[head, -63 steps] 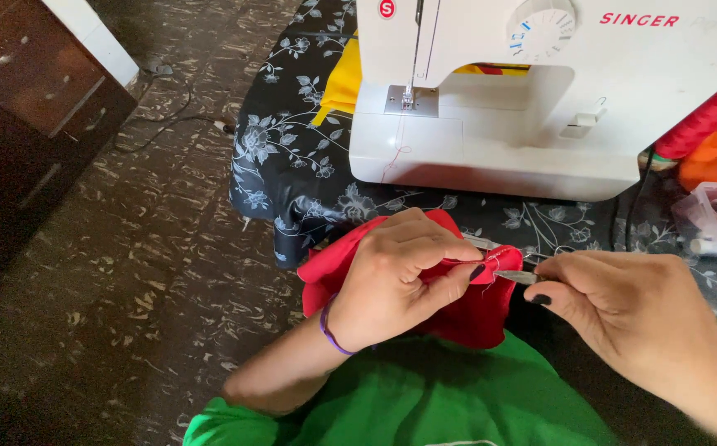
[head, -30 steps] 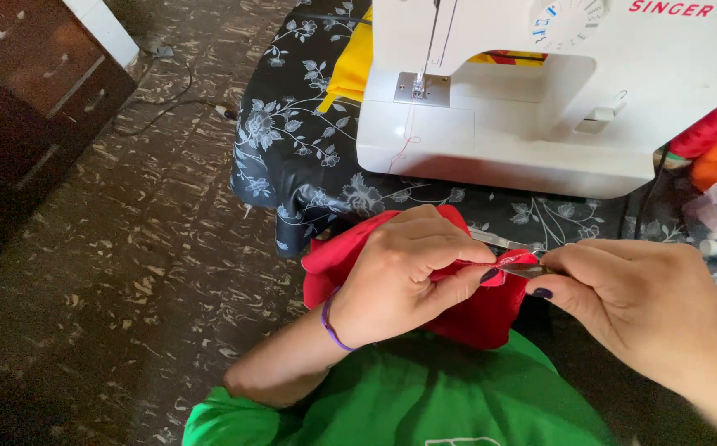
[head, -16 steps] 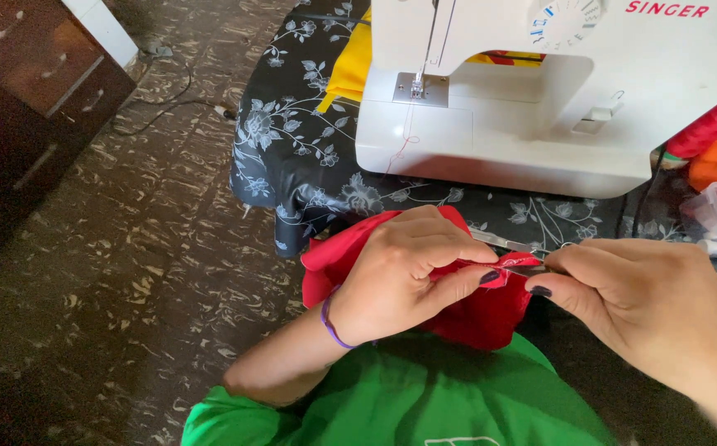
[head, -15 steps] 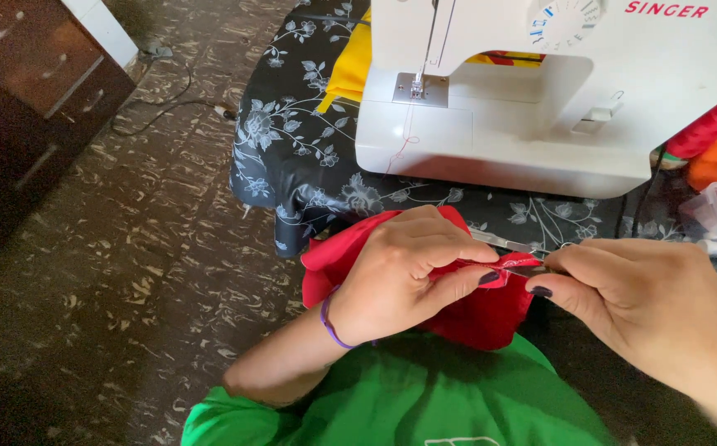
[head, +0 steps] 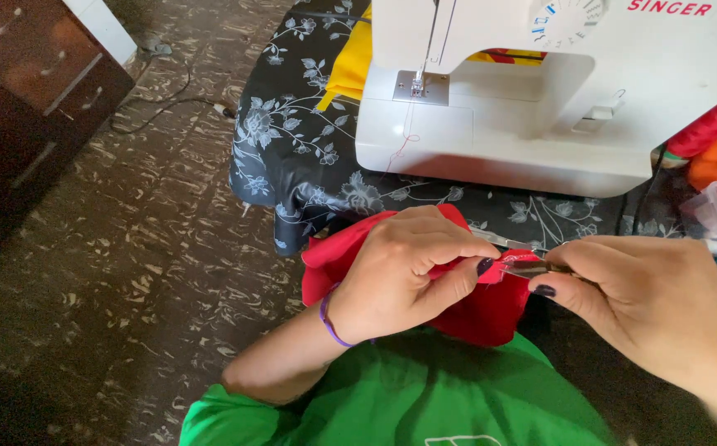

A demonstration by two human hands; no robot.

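Head view: soft red cloth (head: pixel 491 310) pinched between both hands' fingers (head: pixel 458 281).

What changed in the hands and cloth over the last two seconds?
Almost nothing. The left hand keeps pinching the red fabric, and the right hand keeps a small metal tool at the pinched edge; its fingertips have closed in slightly toward the left. No grasp or release. The sewing machine stays put; only the camera view shifted a little.

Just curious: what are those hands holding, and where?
Left hand pinches the red fabric at its edge; right hand holds small metal snips by the handle end.
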